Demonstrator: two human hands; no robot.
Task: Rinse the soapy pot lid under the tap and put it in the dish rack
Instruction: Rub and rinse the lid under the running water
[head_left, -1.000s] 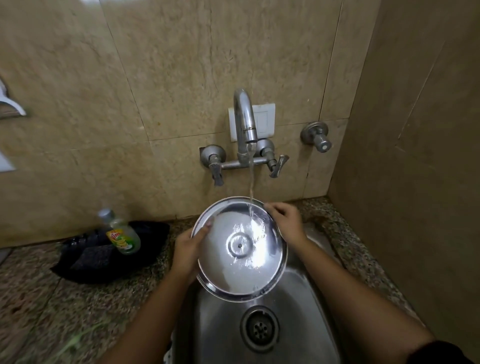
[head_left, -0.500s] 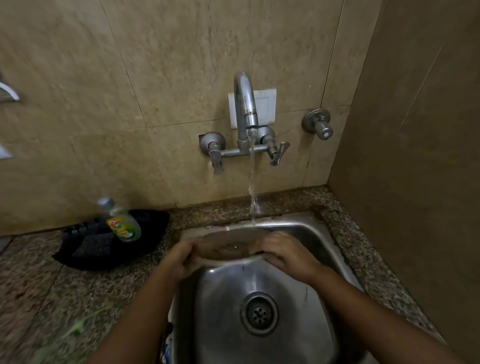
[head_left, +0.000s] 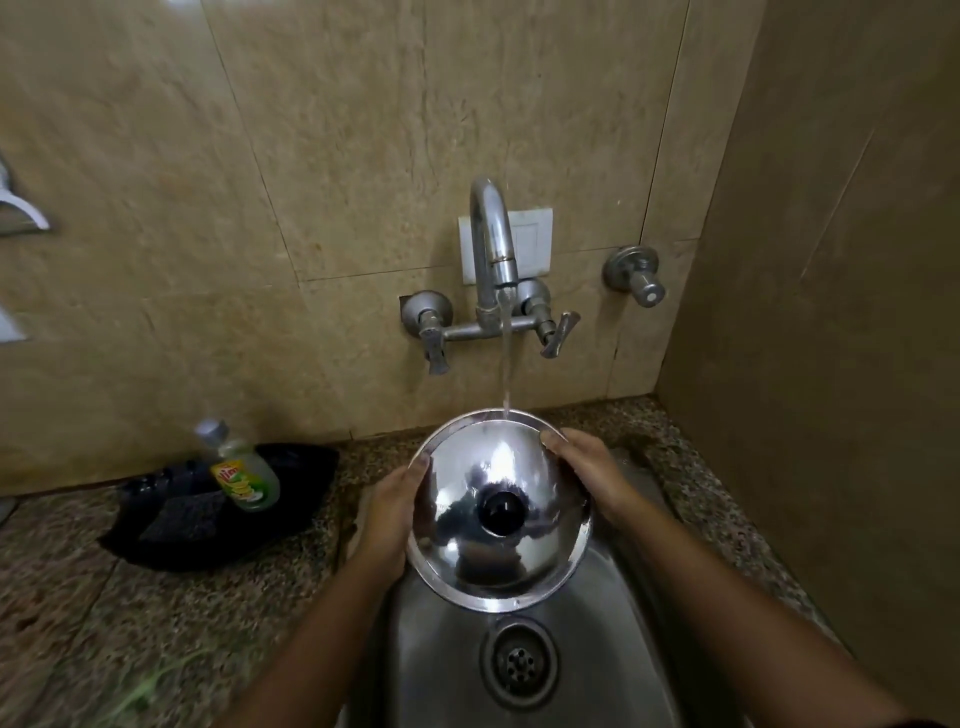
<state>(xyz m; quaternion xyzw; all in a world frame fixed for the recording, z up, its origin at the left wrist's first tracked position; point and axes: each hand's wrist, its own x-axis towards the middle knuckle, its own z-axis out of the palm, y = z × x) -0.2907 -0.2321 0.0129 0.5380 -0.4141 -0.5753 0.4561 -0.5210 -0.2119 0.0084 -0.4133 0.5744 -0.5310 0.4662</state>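
In the head view, the person is holding the pot lid (head_left: 498, 506) over the sink (head_left: 613, 613), tilted so its domed top and dark central knob (head_left: 501, 513) are facing the camera. The left hand (head_left: 392, 512) is clasping the lid's left rim, fingertips curling over the edge, and the right hand (head_left: 587, 480) is gripping the upper right rim, thumb lying on the shiny face; both hands are closed on the lid, none free. Water is running from the tap (head_left: 491, 244) in a thin stream (head_left: 505, 358) and is striking the lid at its far top edge, so most of the face is getting only runoff. No suds are showing on the polished surface, though glare makes that hard to judge. The lid is looking like thin stainless steel: likely light, stiff and not fragile, but wet and probably slick, with a narrow rim that could slide between fingers. The rim grip on opposite sides seems sound for turning it under the stream; the knob looks the safer hold for carrying it one-handed. A dish soap bottle (head_left: 241, 470) is leaning on a dark cloth (head_left: 218, 506) on the speckled counter (head_left: 104, 623) to the left. No dish rack is appearing anywhere here, so the placing step is looking not yet begun.
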